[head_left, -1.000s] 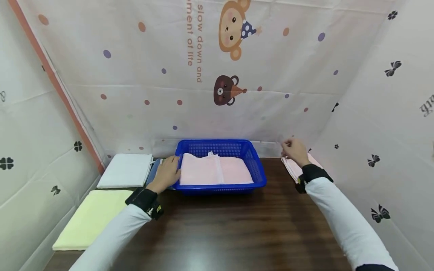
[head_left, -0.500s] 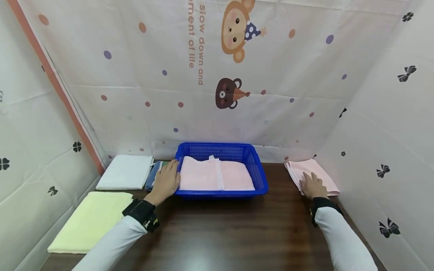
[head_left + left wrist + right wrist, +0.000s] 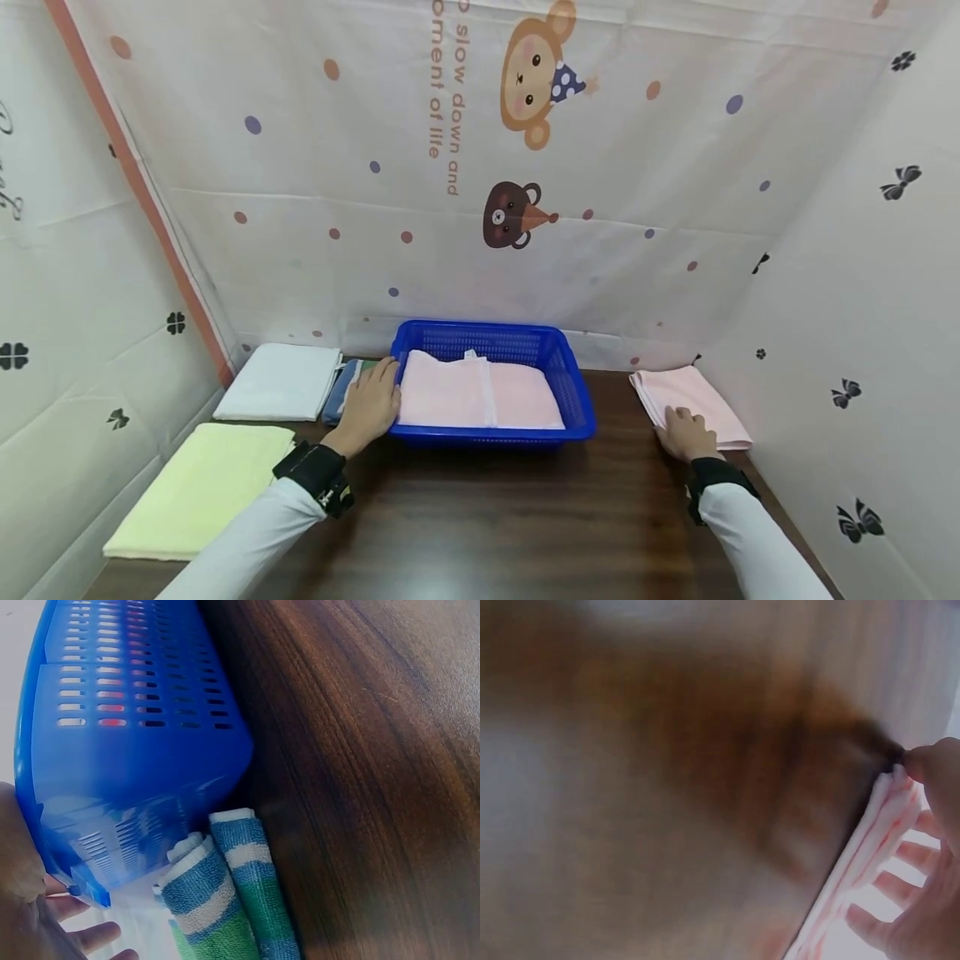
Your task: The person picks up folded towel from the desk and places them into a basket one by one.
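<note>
Pink towel [image 3: 701, 400] lies folded at the far right of the table [image 3: 465, 508], and your contact with it is what has just changed: you go from resting on its top to working its near-left edge. Judging from that, you're past reaching and into taking hold, no lift yet. Left to right: yellow towel [image 3: 202, 487] and white towel [image 3: 281, 382] keep their spots, nothing touching them from your side. Striped towel [image 3: 341, 393] stays just beside the basket, partly hidden under your left hand [image 3: 367, 404] in the head view. That hand is released, fingers extended, resting on the basket's left rim, same as in both earlier frames. Blue basket [image 3: 487, 433] holds its place among the towels; its small slide in frame looks like your head moving. Pink bundle [image 3: 446, 392] inside it looks unchanged. Your right hand [image 3: 687, 433] is the mover: a second ago it's raised near the back curtain, half a second ago it's on top, now it sits lower, thumb down by the edge, fingers over the cloth in the right wrist view. Can't tell whether that pinch has closed.
</note>
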Motion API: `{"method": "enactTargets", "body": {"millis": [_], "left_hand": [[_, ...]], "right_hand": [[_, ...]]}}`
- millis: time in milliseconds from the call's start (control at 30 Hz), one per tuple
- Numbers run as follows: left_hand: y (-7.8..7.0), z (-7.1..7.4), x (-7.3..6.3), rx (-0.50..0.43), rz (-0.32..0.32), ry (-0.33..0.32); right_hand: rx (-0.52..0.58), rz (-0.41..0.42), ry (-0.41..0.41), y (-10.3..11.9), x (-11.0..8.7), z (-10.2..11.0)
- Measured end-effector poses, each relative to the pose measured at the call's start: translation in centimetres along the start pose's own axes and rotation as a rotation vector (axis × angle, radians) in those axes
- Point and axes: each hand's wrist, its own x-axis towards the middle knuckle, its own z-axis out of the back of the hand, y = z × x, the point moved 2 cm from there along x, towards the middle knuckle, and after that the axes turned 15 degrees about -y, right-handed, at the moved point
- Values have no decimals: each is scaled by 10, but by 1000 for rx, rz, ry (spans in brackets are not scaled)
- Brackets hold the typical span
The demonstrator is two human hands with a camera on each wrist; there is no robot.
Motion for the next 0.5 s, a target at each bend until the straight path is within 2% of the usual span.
{"method": "enactTargets", "body": {"millis": [167, 333, 433, 500], "left_hand": [[-1, 3, 0, 9, 26, 38], [-1, 3, 1, -3, 21, 49], [-1, 4, 2, -5, 13, 45], [-1, 6, 3, -5, 6, 46]], "right_hand": [[-18, 45, -55, 2, -18, -5], [16, 38, -95, 4, -39, -3], [31, 4, -76, 10, -51, -1], [29, -24, -31, 16, -59, 2]]}}
